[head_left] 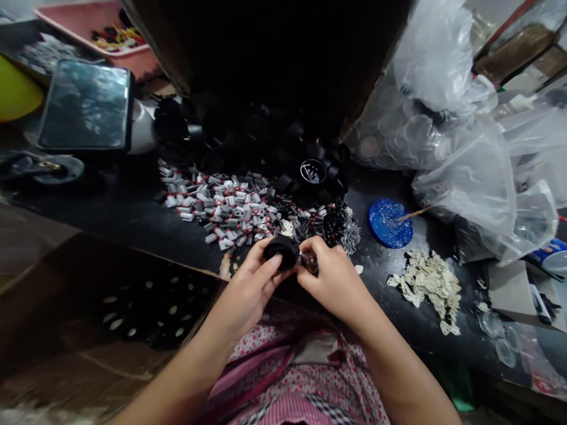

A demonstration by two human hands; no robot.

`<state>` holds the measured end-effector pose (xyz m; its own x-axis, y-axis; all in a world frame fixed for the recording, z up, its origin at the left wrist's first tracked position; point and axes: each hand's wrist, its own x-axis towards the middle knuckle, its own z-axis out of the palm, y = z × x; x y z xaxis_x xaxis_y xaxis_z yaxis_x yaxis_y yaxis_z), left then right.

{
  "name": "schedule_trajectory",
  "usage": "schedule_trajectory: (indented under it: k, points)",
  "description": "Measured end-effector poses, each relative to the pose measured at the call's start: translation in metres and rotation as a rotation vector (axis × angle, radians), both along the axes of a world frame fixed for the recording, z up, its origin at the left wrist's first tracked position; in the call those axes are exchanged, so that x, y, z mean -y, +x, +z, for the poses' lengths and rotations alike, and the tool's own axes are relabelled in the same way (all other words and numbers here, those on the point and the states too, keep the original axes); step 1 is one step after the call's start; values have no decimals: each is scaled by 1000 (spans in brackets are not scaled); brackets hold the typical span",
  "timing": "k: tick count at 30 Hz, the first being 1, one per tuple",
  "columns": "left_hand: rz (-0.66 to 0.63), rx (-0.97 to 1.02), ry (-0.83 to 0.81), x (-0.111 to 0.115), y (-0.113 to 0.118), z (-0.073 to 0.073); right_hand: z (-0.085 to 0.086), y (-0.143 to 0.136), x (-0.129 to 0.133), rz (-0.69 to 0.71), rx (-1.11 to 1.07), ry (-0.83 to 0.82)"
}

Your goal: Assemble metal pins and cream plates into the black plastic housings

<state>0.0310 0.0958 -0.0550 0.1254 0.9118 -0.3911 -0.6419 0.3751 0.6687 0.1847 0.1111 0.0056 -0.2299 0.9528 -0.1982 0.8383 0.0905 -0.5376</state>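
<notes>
My left hand [257,274] is wrapped round a black round plastic part [280,251], thumb pressed on its near face. At that part's right side, my right hand [325,268] pinches a small dark piece [310,260], too shaded to name. Both hands are held above the near edge of the black table [110,206]. Just beyond them lies a heap of grey and white plastic pieces with red rings [225,203]. Small black pieces [335,221] and thin grey pins [351,233] are piled to the right of it.
A blue lid [390,223] with a stick stands at right, near cream flat pieces [429,286]. Clear plastic bags [469,171] fill the right side. More black round parts [312,171] lie before a large dark box. A pink basin [133,59] is at back left.
</notes>
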Motion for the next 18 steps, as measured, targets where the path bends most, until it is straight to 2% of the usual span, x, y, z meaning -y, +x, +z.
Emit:
schedule_trajectory:
  k: [5,9,12,14,16,18]
  points:
    - [-69,-23,2,-1,-3,-1,-5,0,1,-20,-113,-16]
    - [-112,-35,-34,-2,-8,3,2,6,6,-11,-213,-35]
    - [-65,-27,-37,1,-15,8,11,6,28,-33,-310,-34]
    - [16,-14,-11,3,-21,11,9,-1,50,55,-348,-111]
    - [91,-8,14,6,-27,12,-5,-15,71,228,-208,-240]
    - [142,-11,23,7,-32,13,-30,-32,81,259,100,-296]
